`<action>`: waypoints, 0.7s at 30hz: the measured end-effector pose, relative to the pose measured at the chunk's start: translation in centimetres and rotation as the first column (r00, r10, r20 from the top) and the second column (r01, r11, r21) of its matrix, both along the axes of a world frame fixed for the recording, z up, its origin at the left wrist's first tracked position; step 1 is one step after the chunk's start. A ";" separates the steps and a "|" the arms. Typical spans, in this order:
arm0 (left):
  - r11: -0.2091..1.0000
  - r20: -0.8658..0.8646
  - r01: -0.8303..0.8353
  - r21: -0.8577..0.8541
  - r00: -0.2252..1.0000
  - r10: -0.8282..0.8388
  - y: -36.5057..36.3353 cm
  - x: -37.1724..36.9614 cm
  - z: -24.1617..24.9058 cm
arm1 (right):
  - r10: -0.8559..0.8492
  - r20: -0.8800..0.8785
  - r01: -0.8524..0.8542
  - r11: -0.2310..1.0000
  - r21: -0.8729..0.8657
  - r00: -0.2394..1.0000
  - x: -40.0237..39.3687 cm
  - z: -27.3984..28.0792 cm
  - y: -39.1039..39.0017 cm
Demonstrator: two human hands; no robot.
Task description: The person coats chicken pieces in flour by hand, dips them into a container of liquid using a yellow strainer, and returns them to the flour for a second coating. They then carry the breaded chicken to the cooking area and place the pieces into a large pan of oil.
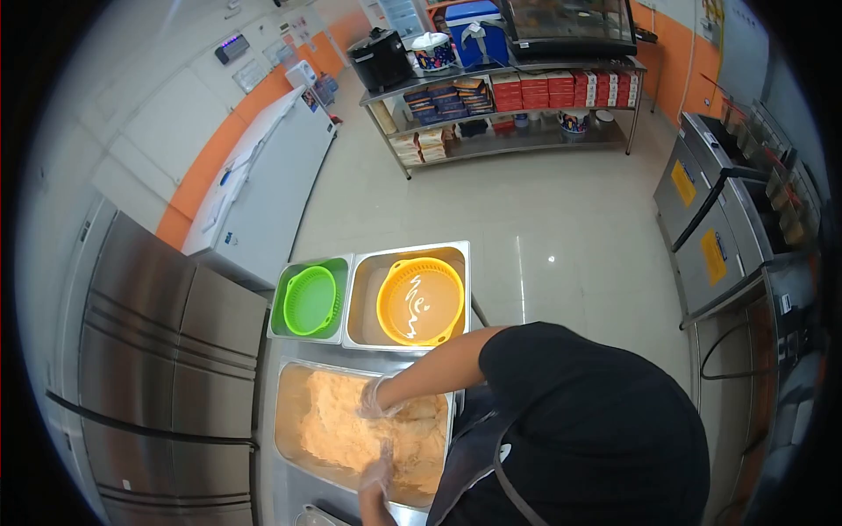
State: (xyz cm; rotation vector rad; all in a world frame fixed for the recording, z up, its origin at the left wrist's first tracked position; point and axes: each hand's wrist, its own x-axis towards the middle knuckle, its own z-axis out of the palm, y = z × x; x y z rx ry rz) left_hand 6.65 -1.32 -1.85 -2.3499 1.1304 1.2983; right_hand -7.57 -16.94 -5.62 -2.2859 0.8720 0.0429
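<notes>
A large steel tray [289, 447] holds pale orange, flour-like powder [329, 421], with lumpy, coated pieces [423, 443] toward its right side. My right hand [375, 399], in a clear plastic glove, reaches in from the upper right and touches the powder; its fingertips are hidden. Lower in the tray is my left hand [378, 473], gloved too, its fingers pointing up into the powder and partly buried. Whether either hand grips a piece cannot be made out.
Behind the tray, a green basket [310, 301] and a yellow basket [421, 301] sit in steel pans. Steel refrigerator doors [140, 351] and a white chest freezer [263, 184] stand left. A shelf rack [526, 140] holds boxes at the back; fryers [719, 237] stand right.
</notes>
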 end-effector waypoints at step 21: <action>0.713 -0.714 -0.689 0.130 0.433 0.550 -2.8 -0.7 -7.7 | 0.349 -0.198 -0.354 0.935 0.014 0.916 4.6 -7.3 3.9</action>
